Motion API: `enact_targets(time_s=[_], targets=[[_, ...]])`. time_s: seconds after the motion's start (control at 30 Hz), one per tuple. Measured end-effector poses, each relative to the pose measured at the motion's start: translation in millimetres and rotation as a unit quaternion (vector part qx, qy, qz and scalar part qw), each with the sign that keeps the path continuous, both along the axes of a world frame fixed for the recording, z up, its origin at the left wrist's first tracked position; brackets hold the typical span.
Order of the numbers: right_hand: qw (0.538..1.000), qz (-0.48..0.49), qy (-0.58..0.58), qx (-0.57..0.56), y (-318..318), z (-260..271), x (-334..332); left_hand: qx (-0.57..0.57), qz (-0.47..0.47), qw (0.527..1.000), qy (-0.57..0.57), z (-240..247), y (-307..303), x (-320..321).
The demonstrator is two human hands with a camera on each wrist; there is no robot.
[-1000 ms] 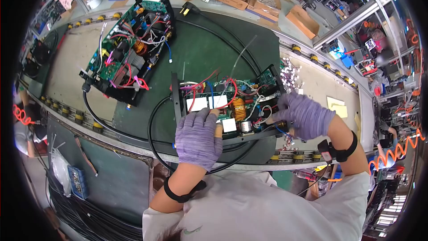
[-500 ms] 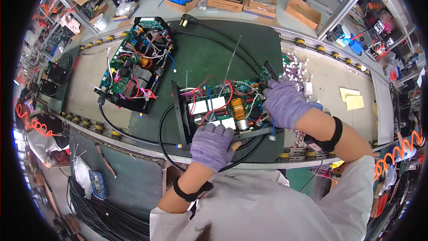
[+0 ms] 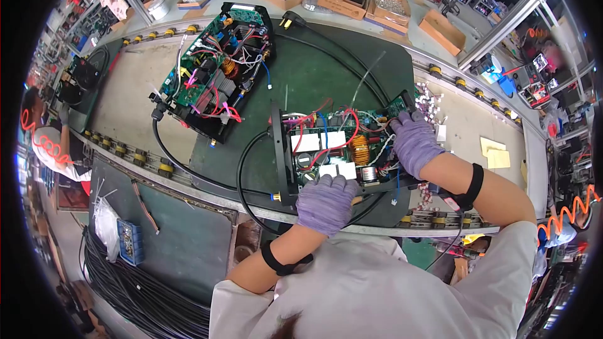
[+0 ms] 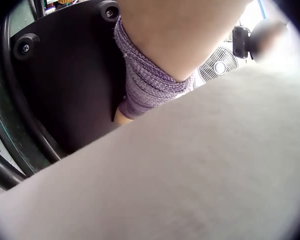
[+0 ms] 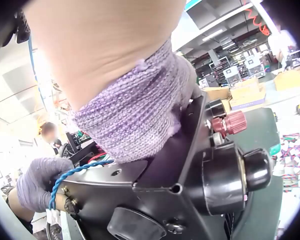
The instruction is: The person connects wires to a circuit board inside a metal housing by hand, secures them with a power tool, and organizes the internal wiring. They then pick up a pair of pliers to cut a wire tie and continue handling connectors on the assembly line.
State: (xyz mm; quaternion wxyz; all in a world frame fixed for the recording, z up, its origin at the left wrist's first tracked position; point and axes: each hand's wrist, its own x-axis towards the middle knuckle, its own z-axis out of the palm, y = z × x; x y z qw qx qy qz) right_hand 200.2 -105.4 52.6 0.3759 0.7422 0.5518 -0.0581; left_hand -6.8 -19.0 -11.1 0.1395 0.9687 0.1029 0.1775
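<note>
Green mat (image 3: 314, 81): L grip (image 3: 326, 204) slid to chassis (image 3: 281, 157) edge, R grip (image 3: 414, 144) upward.

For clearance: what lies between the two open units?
Head view: green mat, crossed by a black cable loop, between the far unit and near unit.

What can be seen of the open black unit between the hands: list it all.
The open black unit lies on the green mat. Its black metal frame holds a green board with red, blue and white wires, a copper coil and white blocks. The right end panel carries a black knob and a red terminal. A black cable leaves the left end. The left hand grips its near edge; the right hand grips the right end panel.
</note>
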Motion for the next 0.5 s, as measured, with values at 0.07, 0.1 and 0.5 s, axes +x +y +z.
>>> enact_targets(time_s=[0.07,0.1,0.5], targets=[[0.999,-0.022,0.019,0.015,-6.0,-5.8,1.0,0.005,-0.006,1.0,-0.006,-0.5,-1.5,-2.8],[0.996,-0.061,0.028,0.065,-9.7,-11.4,1.8,0.006,-0.014,1.0,0.006,-0.4,-2.4,-4.9],[0.993,-0.069,0.051,0.079,-13.7,8.6,8.3,-0.018,-0.046,0.999,-0.005,9.7,0.5,-5.4]])
